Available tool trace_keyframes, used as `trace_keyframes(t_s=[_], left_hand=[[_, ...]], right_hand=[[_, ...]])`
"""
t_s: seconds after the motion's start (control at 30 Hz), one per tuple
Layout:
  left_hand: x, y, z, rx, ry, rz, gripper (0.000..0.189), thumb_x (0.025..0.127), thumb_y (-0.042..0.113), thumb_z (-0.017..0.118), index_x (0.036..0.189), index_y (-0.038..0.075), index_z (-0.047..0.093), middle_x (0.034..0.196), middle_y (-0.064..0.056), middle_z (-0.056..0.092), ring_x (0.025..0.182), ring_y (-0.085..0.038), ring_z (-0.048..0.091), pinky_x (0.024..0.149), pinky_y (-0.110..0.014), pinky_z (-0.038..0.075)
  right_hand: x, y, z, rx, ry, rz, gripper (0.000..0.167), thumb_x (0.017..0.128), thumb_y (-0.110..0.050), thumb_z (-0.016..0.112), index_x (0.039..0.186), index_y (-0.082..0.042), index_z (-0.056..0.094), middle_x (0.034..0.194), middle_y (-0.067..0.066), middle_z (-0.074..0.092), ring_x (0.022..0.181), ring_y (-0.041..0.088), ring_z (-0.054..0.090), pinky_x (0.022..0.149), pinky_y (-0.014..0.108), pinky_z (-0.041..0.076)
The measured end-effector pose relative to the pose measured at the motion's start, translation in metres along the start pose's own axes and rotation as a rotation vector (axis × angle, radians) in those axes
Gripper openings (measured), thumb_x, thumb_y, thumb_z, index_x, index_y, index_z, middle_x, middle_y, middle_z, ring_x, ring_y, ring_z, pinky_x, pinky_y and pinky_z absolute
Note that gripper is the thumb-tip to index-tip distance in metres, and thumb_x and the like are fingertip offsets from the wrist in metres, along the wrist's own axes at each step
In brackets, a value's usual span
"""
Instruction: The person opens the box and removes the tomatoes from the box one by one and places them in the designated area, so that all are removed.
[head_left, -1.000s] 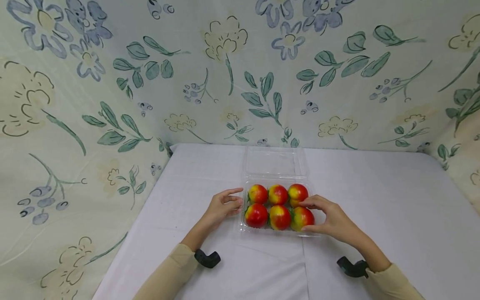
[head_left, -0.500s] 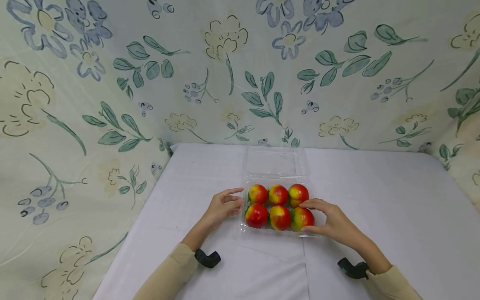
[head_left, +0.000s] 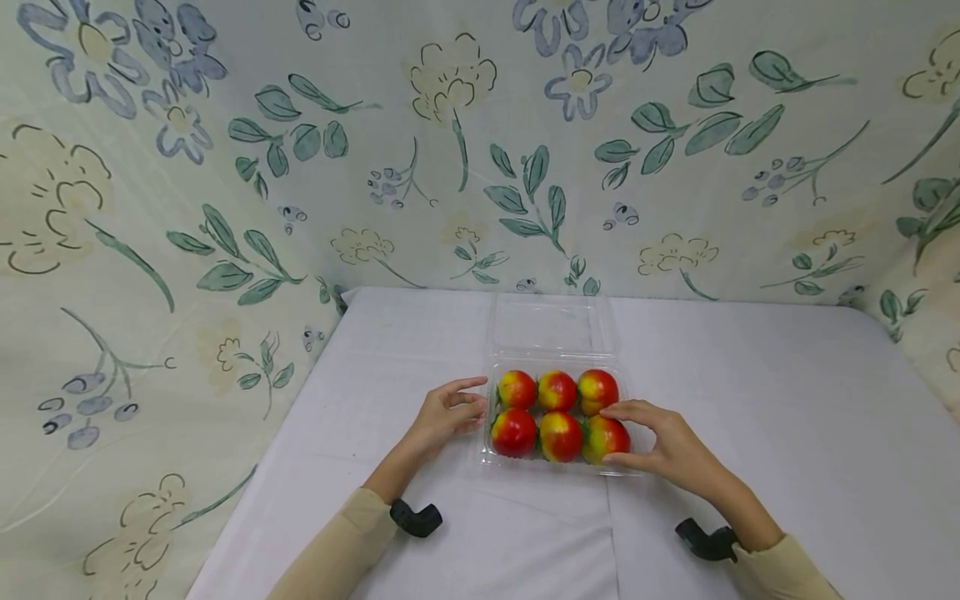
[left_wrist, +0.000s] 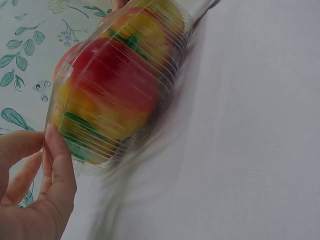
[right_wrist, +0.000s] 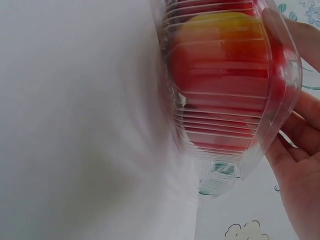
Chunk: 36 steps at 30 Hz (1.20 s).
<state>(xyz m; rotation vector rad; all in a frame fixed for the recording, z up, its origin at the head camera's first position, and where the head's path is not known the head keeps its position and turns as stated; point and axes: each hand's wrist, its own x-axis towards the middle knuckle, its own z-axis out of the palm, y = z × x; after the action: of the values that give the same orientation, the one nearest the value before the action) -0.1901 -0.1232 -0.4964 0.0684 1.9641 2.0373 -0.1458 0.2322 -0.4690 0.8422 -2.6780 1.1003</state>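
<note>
A clear plastic clamshell box (head_left: 558,467) stands on the table, with several red-and-yellow fruits in two rows; green leaves show at some. Its ribbed side wall appears in both wrist views. My left hand (head_left: 440,417) is at the box's left end, fingers loosely extended; in the left wrist view its fingertips (left_wrist: 56,137) touch the rim. Over the right end, my right hand (head_left: 667,442) has thumb and forefinger curved around the front right fruit (head_left: 606,437). In the right wrist view, a finger reaches behind the clear rim, and other fingers (right_wrist: 282,155) lie by its outer edge.
The transparent lid (head_left: 551,323) lies folded back behind the box. A white cloth (head_left: 765,400) covers the table. Floral fabric (head_left: 450,167) hangs behind it and on both sides. Dark curved pieces (head_left: 416,518) sit at both wrists.
</note>
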Motion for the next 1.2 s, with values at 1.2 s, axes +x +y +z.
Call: trace_keyframes(t_s=[1.2], left_hand=[[0.0002, -0.0029, 0.0009, -0.043, 0.004, 0.007, 0.046, 0.093, 0.004, 0.069, 0.137, 0.000, 0.057, 0.103, -0.014, 0.064, 0.079, -0.018, 0.067, 0.077, -0.034, 0.060]], right_hand=[[-0.0002, -0.0023, -0.0090, -0.031, -0.006, -0.006, 0.057, 0.070, -0.030, 0.092, 0.119, -0.009, 0.071, 0.119, 0.005, 0.070, 0.107, 0.029, 0.067, 0.087, 0.047, 0.055]])
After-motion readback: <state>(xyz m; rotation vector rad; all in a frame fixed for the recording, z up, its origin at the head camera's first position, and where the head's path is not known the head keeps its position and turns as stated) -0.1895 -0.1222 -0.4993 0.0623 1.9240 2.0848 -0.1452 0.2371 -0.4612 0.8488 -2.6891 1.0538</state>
